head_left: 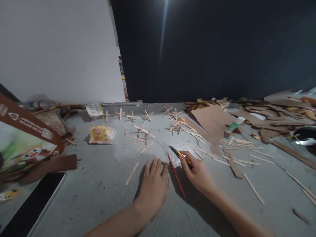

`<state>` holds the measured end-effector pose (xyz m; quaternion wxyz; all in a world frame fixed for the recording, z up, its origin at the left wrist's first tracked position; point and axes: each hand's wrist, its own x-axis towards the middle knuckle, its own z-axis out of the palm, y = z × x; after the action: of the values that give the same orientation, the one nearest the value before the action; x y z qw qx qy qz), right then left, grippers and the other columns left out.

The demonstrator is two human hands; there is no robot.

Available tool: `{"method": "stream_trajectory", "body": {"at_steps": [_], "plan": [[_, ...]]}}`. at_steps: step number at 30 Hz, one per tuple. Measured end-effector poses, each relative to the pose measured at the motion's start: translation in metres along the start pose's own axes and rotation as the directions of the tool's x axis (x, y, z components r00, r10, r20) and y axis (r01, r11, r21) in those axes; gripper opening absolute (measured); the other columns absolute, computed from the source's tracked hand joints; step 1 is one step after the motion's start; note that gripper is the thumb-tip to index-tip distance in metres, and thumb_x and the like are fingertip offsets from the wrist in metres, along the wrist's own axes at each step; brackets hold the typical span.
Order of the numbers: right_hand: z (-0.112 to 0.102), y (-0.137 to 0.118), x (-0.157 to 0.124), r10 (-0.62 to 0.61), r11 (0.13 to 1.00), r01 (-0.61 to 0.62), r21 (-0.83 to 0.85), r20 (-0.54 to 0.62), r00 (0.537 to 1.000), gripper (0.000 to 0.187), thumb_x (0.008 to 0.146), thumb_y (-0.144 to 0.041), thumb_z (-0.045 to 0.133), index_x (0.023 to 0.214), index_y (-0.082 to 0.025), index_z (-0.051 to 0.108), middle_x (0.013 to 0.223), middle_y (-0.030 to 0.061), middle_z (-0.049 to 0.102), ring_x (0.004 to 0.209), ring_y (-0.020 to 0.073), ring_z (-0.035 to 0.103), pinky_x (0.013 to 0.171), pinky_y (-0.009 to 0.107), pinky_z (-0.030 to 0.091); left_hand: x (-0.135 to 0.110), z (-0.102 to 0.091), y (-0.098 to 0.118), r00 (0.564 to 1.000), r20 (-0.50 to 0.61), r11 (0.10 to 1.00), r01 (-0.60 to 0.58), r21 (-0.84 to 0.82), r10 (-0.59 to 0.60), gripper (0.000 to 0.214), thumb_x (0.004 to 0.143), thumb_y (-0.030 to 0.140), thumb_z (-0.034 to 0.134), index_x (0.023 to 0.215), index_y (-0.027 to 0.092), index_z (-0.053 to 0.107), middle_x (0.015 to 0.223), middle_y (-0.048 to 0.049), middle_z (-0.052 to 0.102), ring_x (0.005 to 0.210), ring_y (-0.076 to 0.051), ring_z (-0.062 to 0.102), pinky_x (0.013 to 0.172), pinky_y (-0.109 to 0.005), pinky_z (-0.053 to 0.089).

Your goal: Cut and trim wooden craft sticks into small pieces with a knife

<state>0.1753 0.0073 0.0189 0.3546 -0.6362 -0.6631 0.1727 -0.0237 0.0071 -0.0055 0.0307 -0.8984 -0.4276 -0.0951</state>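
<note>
My left hand (pixel 153 182) lies palm down on the grey floor (pixel 103 194), fingers stretched out flat, with nothing in it. Just to its right a red stick (pixel 176 176) lies on the floor between my two hands. My right hand (pixel 196 172) is closed around a yellow and black utility knife (pixel 179 153), whose blade end points up and to the left. Several loose wooden sticks (pixel 146 147) lie on the floor beyond my hands, some joined into crosses (pixel 120 114).
Brown cardboard sheets (pixel 212 121) and scraps are piled at the right, with a glue stick (pixel 234 125) on them. A yellow plastic packet (pixel 101 135) lies left of centre. A printed cardboard box (pixel 27 141) and a dark flat panel (pixel 32 204) sit at the left. A dark wall stands behind.
</note>
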Motion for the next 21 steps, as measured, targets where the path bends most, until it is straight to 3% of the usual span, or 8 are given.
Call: {"method": "stream_trajectory", "body": {"at_steps": [4, 10, 14, 21], "plan": [[-0.011, -0.008, 0.003, 0.012, 1.000, -0.010, -0.021, 0.098, 0.995, 0.052, 0.106, -0.047, 0.042, 0.147, -0.018, 0.057, 0.072, 0.0029, 0.074, 0.058, 0.0222, 0.066, 0.059, 0.029, 0.048, 0.010, -0.006, -0.014, 0.998, -0.044, 0.998, -0.050, -0.025, 0.049, 0.044, 0.102, 0.012, 0.047, 0.142, 0.011, 0.064, 0.149, -0.0220, 0.062, 0.146, -0.036, 0.054, 0.118, -0.057, 0.048], [-0.030, -0.017, 0.012, -0.131, 0.984, 0.159, -0.075, 0.289, 0.948, 0.047, 0.103, -0.030, 0.043, 0.141, -0.026, 0.070, 0.110, 0.0099, 0.083, 0.078, 0.0222, 0.077, 0.071, 0.030, 0.055, 0.005, -0.001, -0.012, 0.998, 0.001, 0.992, -0.060, -0.111, 0.061, 0.043, 0.101, 0.012, 0.049, 0.142, 0.010, 0.063, 0.159, -0.0289, 0.050, 0.154, -0.042, 0.042, 0.119, -0.060, 0.045], [-0.035, -0.019, 0.014, -0.144, 0.961, 0.218, -0.171, 0.363, 0.920, 0.047, 0.102, -0.026, 0.047, 0.142, -0.029, 0.071, 0.108, 0.0098, 0.084, 0.084, 0.0244, 0.080, 0.069, 0.029, 0.056, 0.005, -0.005, -0.013, 0.999, 0.000, 0.982, -0.045, -0.181, 0.045, 0.043, 0.101, 0.012, 0.049, 0.141, 0.015, 0.064, 0.161, -0.0243, 0.049, 0.154, -0.039, 0.043, 0.120, -0.059, 0.044], [-0.035, -0.021, 0.009, -0.114, 0.921, 0.252, -0.295, 0.416, 0.902, 0.046, 0.104, -0.025, 0.048, 0.144, -0.029, 0.070, 0.102, 0.0102, 0.085, 0.078, 0.0243, 0.081, 0.063, 0.027, 0.050, 0.006, -0.006, -0.011, 0.999, 0.016, 0.988, -0.044, -0.146, 0.047, 0.047, 0.100, 0.012, 0.048, 0.145, 0.014, 0.061, 0.160, -0.0245, 0.050, 0.155, -0.038, 0.041, 0.120, -0.057, 0.044]]}}
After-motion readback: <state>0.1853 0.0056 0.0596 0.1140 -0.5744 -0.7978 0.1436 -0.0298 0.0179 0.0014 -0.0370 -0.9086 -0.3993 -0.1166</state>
